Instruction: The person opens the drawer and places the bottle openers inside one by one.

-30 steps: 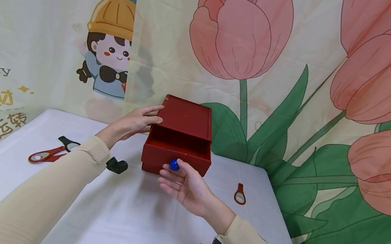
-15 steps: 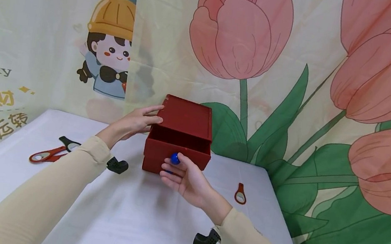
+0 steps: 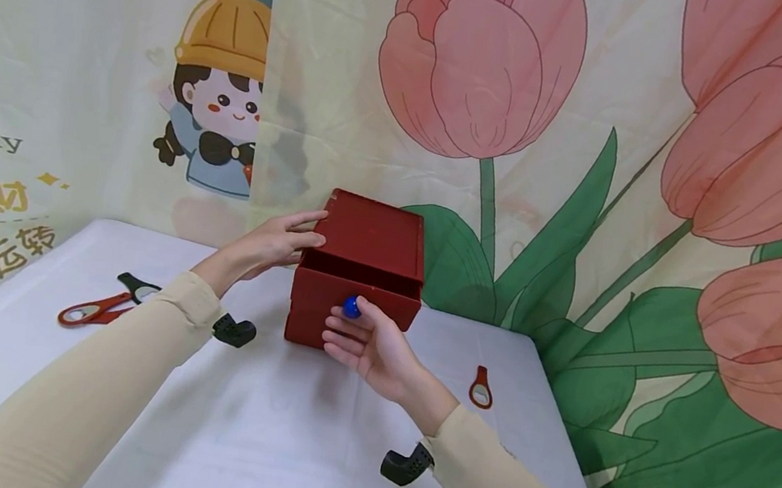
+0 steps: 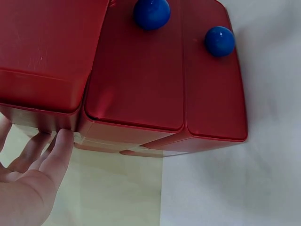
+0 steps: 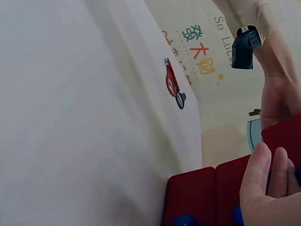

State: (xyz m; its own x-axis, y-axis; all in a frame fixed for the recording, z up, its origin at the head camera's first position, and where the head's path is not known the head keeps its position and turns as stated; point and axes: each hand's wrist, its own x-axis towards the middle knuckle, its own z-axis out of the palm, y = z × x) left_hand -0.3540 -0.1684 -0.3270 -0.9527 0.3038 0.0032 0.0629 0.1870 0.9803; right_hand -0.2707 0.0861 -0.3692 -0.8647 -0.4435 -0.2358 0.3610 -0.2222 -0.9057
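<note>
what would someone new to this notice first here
Probably the huge printed pink tulips, which spread across the middle and right of the head view. Next comes the red box near the far side of the white tabletop, its top drawer partly open and the left hand touching its left side. The glossy blue knob at the right hand also stands out.

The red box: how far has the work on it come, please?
Done: the opening above the top drawer is narrower than a second ago, so it seems partly closed. In hand: the right hand pinches the blue knob; the left hand rests against the red box. Remaining: probably a last push, as a dark gap still shows.
</note>
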